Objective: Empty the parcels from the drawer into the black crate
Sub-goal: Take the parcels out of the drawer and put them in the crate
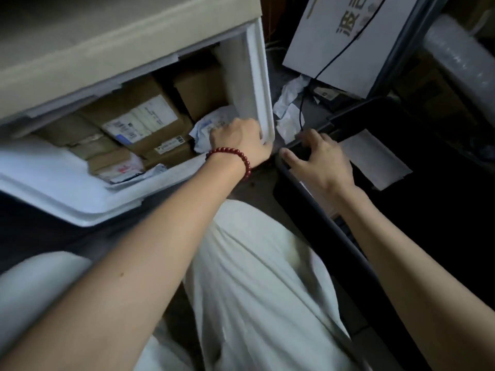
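The white drawer [67,188] stands pulled out at the left, filled with several brown cardboard parcels [139,119] and a crumpled white mailer bag [206,129]. My left hand [241,143], with a red bead bracelet on the wrist, grips the drawer's right front corner, next to the white bag. My right hand [321,159] holds the near left rim of the black crate [308,204], fingers curled over the edge. A white flat parcel [375,159] lies inside the crate.
A white board with black lettering [348,41] leans at the back right, with a black cable across it. Crumpled white paper [289,108] lies on the floor between drawer and crate. My knee in pale trousers [254,277] fills the foreground.
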### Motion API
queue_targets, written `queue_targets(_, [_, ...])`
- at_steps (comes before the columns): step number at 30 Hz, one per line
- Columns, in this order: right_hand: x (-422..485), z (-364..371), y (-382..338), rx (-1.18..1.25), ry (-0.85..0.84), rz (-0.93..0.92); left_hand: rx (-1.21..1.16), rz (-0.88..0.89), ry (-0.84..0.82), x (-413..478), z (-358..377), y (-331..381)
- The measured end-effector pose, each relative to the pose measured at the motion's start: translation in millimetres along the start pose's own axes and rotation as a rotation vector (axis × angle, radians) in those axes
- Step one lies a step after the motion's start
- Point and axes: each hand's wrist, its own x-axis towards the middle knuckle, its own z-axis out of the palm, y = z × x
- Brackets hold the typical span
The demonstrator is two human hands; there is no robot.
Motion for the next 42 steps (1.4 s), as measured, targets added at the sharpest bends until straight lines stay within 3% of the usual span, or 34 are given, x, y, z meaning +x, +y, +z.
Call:
queue_targets(9, [-6, 33, -132, 0.052, -0.181, -0.285, 0.003, -0.357, 0.197, -68, -39, -142])
queue_targets(12, [2, 55, -173, 0.089, -0.234, -0.236, -0.091, -0.491, 0.285, -72, -35, -172])
queue_targets(15, [14, 78, -192, 0.206, -0.183, -0.181, -0.212, -0.593, 0.368, -67, -20, -185])
queue_targets(23, [57, 117, -194, 0.28, -0.068, -0.326, -0.279, -0.601, 0.461, -30, -1, -208])
queue_targets(34, [80, 143, -190, 0.24, -0.191, -0.342, -0.368, -0.655, 0.475, -10, 16, -224])
queue_targets(42, [64, 137, -207, 0.433, 0.045, -0.453, -0.553, -0.723, 0.666, -16, 10, -220])
